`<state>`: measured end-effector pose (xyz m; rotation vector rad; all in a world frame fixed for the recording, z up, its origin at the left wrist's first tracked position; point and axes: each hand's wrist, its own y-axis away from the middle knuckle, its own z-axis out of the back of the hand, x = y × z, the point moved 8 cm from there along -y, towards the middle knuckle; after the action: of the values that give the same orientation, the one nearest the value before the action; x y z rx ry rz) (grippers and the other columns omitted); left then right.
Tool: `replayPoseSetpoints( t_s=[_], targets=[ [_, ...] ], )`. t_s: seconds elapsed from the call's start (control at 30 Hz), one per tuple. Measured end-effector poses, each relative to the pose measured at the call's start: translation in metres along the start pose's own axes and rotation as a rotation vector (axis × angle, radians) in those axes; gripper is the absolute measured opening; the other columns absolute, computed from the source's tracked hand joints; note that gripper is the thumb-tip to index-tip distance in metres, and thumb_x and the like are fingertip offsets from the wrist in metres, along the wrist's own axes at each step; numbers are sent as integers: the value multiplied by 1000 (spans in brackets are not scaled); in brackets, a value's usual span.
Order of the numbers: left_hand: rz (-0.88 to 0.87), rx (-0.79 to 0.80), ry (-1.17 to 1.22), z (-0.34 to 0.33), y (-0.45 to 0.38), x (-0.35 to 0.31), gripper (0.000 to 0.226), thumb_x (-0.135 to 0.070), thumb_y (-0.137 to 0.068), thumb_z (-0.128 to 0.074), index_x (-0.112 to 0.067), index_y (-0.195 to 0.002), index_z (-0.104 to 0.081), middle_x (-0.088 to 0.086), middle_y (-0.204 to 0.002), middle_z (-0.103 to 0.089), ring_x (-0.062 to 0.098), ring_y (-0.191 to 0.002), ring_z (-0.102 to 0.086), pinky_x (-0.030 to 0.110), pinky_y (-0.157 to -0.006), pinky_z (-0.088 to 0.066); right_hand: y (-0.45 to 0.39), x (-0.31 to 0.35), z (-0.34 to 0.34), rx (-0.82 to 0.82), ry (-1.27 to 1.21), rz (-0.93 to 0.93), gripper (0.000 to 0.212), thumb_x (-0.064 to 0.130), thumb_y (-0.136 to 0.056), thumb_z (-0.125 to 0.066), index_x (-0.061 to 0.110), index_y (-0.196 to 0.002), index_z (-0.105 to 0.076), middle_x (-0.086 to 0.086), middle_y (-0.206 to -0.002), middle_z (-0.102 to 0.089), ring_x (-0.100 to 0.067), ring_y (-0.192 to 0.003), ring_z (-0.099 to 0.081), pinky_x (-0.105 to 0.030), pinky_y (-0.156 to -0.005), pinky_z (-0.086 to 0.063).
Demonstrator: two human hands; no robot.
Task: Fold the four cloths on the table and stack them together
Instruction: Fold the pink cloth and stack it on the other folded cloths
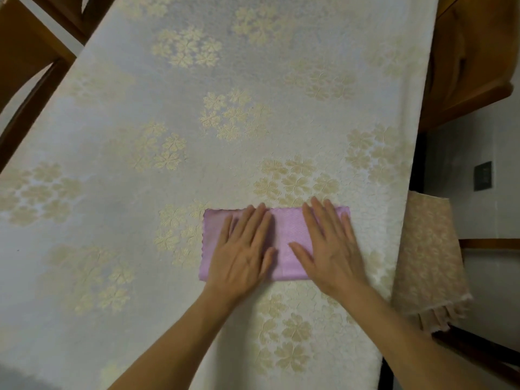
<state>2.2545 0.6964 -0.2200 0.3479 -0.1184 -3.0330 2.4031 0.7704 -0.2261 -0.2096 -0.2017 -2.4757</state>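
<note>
Pressing flat on the pink cloth (281, 243), both hands hold it down near the right side of the table (112, 164). Going left to right: the left hand (242, 249) lies palm-down on the cloth's left half, fingers straight and close together, thumb out; the right hand (329, 249) covers the right half, fingers straight and slightly fanned, thumb spread toward the middle. The cloth looks already folded into a long strip, its smooth fold at the near edge — so the flat palms are probably smoothing the crease before another fold. Only this one cloth shows; the other three are out of view. No writing or label can be read anywhere — the floral tablecloth (213, 116) is plain pattern.
</note>
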Motion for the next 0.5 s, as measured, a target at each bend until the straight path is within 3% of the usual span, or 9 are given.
replayPoseSetpoints(
  t_s=[0.13, 0.5],
  targets=[
    [0, 89, -45, -26, 1, 8, 72, -59, -101, -21, -19, -160, -5, 1, -168, -1, 17, -154, 1, 49, -124, -8, 5, -1, -22, 65, 33, -9, 83, 69, -99, -20, 17, -161, -3, -6, -169, 3, -23, -155, 4, -52, -124, -15],
    [34, 70, -64, -20, 5, 33, 82, -61, -99, -24, -7, -158, -7, 8, -167, -2, 21, -154, 1, 50, -124, -10, -1, -10, -22, 115, 102, -6, 89, 74, -96, -15, 15, -160, 2, -12, -167, 12, -26, -155, 9, -49, -125, -10]
  ],
)
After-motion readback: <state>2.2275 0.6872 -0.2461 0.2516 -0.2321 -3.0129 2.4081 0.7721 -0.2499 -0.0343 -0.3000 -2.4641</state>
